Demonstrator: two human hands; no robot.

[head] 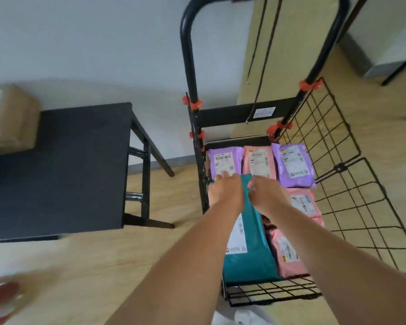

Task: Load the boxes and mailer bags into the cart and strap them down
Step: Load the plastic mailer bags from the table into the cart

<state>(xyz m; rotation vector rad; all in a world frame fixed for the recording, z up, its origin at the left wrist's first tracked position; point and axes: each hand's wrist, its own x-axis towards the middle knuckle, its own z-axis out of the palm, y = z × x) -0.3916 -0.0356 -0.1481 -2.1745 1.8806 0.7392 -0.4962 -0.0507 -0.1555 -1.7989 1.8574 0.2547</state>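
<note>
We grip the teal mailer bag (249, 242) at its far end. Our left hand (225, 192) has its fingers (224, 176) curled over the edge, and our right hand (266, 195) pinches it just beside. The bag lies in the cart (338, 167), next to a pink mailer bag (288, 254).

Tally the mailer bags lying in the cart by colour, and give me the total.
In the cart:
Purple mailer bags: 2
Pink mailer bags: 3
Teal mailer bag: 1
Total: 6
</note>
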